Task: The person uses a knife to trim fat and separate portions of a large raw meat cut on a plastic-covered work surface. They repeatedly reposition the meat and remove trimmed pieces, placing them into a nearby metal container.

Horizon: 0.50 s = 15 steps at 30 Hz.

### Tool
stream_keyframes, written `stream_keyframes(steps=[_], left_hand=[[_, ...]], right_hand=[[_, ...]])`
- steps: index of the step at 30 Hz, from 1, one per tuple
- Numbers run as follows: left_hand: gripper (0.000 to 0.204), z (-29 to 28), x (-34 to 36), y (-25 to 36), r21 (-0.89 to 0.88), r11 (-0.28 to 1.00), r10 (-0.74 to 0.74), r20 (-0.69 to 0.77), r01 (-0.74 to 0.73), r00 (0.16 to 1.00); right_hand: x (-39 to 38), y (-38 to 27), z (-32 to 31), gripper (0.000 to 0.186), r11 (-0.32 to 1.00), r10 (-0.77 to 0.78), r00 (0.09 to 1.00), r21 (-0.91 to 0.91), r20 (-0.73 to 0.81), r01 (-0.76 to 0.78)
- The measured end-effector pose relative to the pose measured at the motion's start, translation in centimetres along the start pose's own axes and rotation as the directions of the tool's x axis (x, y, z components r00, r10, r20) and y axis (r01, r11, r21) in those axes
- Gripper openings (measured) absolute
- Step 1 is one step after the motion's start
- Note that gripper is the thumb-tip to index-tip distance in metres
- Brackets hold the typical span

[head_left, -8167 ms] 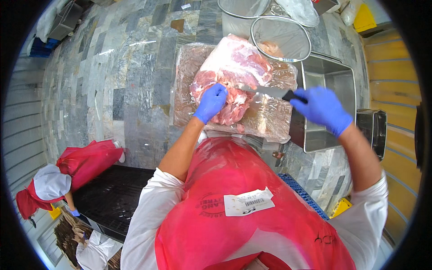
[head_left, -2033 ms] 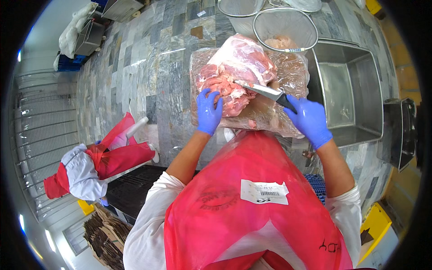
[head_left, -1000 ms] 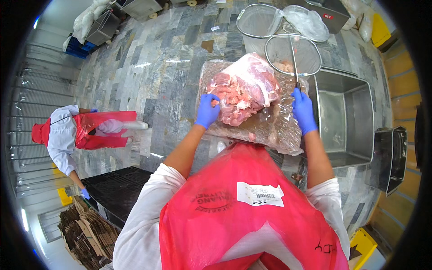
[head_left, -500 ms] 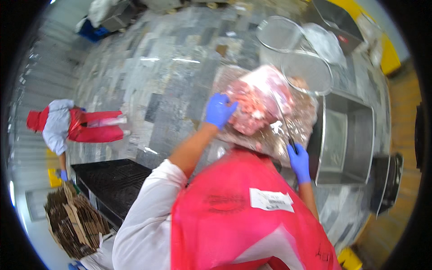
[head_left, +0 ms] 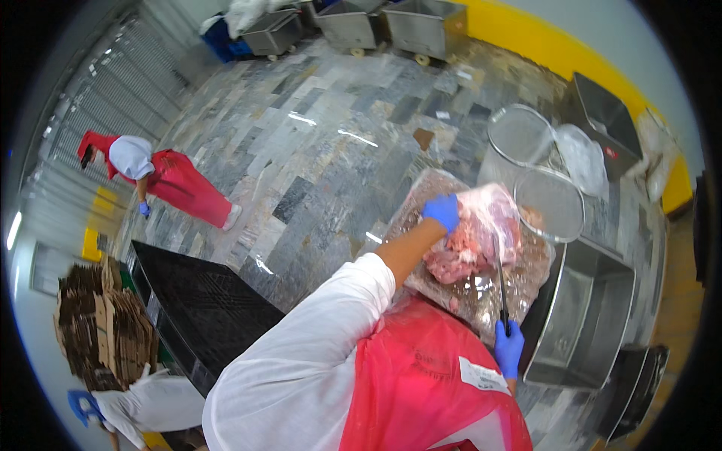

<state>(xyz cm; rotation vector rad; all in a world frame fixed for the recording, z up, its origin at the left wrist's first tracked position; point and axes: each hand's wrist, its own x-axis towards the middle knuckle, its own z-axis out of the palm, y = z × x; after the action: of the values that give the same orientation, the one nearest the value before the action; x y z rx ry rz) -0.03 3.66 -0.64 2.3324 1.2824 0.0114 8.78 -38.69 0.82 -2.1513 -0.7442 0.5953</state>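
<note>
A large piece of pale pink raw meat (head_left: 489,222) with white fat lies on a board wrapped in crinkled plastic (head_left: 530,289). My blue-gloved left hand (head_left: 441,210) grips the meat at its upper left edge, fingertips partly hidden. My right hand (head_left: 508,346), also gloved, is closed round the black handle of a long knife (head_left: 502,289), held below the board's lower edge with the blade pointing up over the meat's right side; whether the tip touches it I cannot tell.
Mesh baskets (head_left: 548,201) and a bag (head_left: 580,156) stand beyond the meat, a steel tub (head_left: 568,331) to the right, steel carts (head_left: 425,34) at the back. A black pallet (head_left: 195,316) and stacked cardboard (head_left: 101,323) lie left; two co-workers (head_left: 183,184) (head_left: 150,406) are about.
The view has swung, shifting the board rightward and down in the picture. My left hand has moved to the meat's upper edge; the knife has swung back from the baskets over the meat.
</note>
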Motion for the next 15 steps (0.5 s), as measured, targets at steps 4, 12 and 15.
stream_keyframes(steps=[4,12,15], left_hand=[[0.06,-2.0,-1.4,-0.9,-0.128,0.984,0.122,-0.043,-0.127,0.992],[0.065,0.0,1.9,-6.3,-0.366,0.93,-0.087,-0.109,0.042,0.99],[0.06,1.5,2.8,-7.8,-0.481,0.872,-0.169,-0.123,0.09,0.978]], right_hand=[[-0.3,-2.4,-1.0,0.033,0.997,0.073,0.997,-0.031,-0.004,-0.073],[-3.5,-1.7,-1.4,0.039,0.996,0.071,0.993,-0.052,-0.096,-0.077],[-4.4,-0.3,-1.0,0.039,0.993,0.079,0.991,-0.08,-0.106,-0.088]])
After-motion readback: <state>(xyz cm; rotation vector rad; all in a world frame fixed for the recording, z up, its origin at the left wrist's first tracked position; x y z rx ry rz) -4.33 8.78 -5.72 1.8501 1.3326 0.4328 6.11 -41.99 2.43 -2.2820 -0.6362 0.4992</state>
